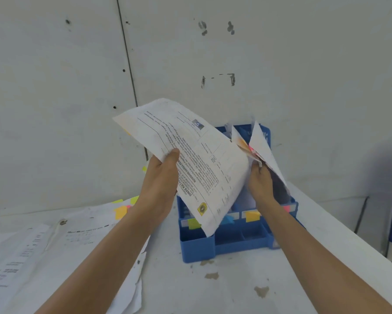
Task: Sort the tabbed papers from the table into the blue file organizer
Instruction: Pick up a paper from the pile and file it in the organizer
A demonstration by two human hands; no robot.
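Tabbed pile [32, 257] on table [213, 288] | left hand [161, 180] grips sheet [190, 141] | right hand [261, 181] grips papers [261, 141] in blue organizer [235, 242]

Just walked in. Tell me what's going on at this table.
A person is filing papers. The left hand grips a printed sheet above the blue file organizer, while the right hand holds the filed papers standing in it. More tabbed papers lie in a pile on the table to the left, not yet sorted.
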